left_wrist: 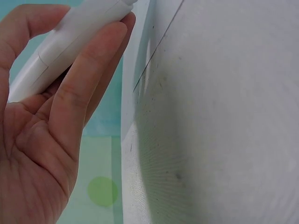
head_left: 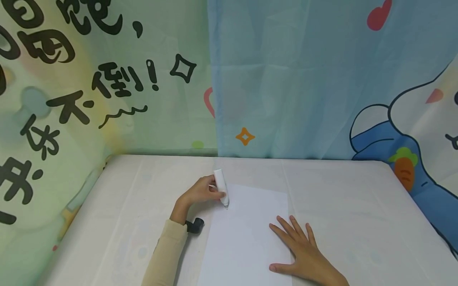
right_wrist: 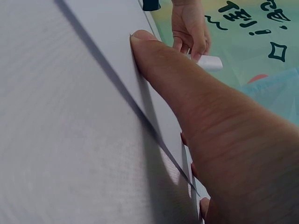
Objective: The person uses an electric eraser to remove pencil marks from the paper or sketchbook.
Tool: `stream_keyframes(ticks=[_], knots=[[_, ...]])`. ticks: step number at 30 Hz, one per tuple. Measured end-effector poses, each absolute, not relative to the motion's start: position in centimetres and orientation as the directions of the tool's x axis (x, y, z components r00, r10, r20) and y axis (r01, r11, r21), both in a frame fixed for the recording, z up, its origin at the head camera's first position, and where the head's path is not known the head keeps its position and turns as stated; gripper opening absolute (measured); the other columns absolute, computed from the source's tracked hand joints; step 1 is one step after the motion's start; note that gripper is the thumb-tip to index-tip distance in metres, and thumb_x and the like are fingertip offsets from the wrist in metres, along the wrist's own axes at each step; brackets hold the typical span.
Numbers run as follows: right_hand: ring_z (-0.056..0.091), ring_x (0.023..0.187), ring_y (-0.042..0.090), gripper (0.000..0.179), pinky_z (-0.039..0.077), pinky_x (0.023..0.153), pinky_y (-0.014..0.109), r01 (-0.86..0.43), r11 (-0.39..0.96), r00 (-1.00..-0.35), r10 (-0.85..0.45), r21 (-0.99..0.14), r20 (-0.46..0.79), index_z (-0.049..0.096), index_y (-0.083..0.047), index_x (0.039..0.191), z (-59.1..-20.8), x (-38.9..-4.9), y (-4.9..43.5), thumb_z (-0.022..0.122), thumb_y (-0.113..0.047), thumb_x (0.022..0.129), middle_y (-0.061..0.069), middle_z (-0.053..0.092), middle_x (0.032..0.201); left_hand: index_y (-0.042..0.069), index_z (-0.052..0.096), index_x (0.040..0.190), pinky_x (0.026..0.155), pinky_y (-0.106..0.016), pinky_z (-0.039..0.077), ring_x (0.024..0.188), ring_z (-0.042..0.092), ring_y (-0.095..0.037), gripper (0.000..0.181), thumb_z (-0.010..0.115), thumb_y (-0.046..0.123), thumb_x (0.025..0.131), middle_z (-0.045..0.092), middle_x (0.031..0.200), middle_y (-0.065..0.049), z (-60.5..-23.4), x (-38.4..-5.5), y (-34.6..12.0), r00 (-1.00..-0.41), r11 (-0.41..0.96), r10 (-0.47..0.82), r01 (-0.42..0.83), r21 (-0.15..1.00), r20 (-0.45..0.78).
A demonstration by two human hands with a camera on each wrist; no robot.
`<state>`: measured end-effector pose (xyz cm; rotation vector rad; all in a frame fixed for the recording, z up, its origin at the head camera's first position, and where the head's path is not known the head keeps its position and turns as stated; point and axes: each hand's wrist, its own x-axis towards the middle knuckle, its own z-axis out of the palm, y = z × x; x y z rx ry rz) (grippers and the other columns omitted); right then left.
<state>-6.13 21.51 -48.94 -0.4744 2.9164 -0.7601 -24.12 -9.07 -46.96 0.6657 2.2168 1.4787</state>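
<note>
My left hand (head_left: 201,192) pinches a slim white tube (head_left: 220,183) with a narrow tip, between thumb and fingers. The tube stands nearly upright, tip down, over the upper left part of a white sheet of paper (head_left: 250,230). Whether the tip touches the sheet I cannot tell. In the left wrist view, the tube (left_wrist: 60,49) lies across the fingers, its tip cut off by the frame's top. With fingers spread, my right hand (head_left: 304,254) rests at the paper's right edge. Its thumb (right_wrist: 163,60) lies over the sheet in the right wrist view.
A white-covered table (head_left: 358,214) lies under the paper. Behind it hang a green curtain with black lettering (head_left: 114,79) and a blue curtain (head_left: 279,87) with cartoon prints. A black device (head_left: 195,226) is strapped at the left wrist, beside a beige sleeve (head_left: 166,252).
</note>
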Motion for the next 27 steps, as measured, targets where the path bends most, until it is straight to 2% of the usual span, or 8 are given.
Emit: stream_keyframes(ticks=[20,27], knots=[[0.003,0.148,0.037,0.097,-0.015,0.112,0.061,-0.263,0.823,-0.949,-0.315,-0.503,-0.02,0.04,-0.022,0.147,-48.89,-6.14,21.5,0.071,-0.07,0.069,0.009,0.026,0.159,-0.009,0.056,0.114,0.072,-0.021,0.05,0.083,0.07,-0.019,0.033,0.07,0.005,0.087,0.066,0.103,-0.021,-46.92,-24.11,-9.24,-0.787,0.331,0.615,0.212,0.919,-0.04],[0.003,0.149,0.033,0.095,-0.013,0.113,0.059,-0.308,0.821,-0.942,-0.336,-0.48,0.03,0.038,-0.025,0.148,-49.09,-5.95,21.63,0.071,-0.07,0.071,0.005,0.027,0.159,-0.008,0.056,0.114,0.072,-0.022,0.05,0.079,0.068,-0.013,0.034,0.07,0.006,0.086,0.067,0.102,-0.018,-46.72,-23.99,-9.21,-0.788,0.337,0.613,0.195,0.921,-0.057]])
